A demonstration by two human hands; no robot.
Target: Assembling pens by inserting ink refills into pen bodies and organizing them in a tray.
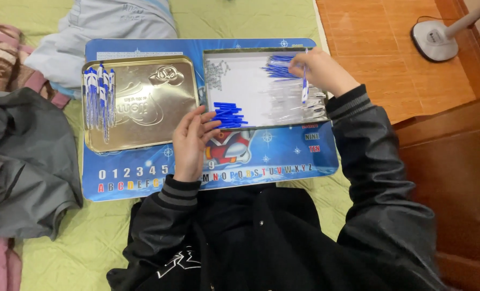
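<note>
My right hand (320, 69) is over the far right of a shallow white tray (240, 81) and pinches a slim blue-and-white pen (304, 89) that hangs down from its fingers. My left hand (191, 137) rests at the tray's near left corner, its fingertips touching a pile of small blue caps (229, 115). Inside the tray lie blue pen refills (279, 67) at the far right, clear pen barrels (294, 102) below them and small springs (216, 73) at the far left. Several assembled pens (100, 97) lie on a gold tin lid (148, 105) to the left.
Tray and tin sit on a blue printed mat (283, 156) spread on green bedding (78, 237). Grey clothing (19, 161) lies at the left, a pale garment (116, 27) behind the tin. A wooden floor (391, 59) and a white lamp base (435, 39) are at the right.
</note>
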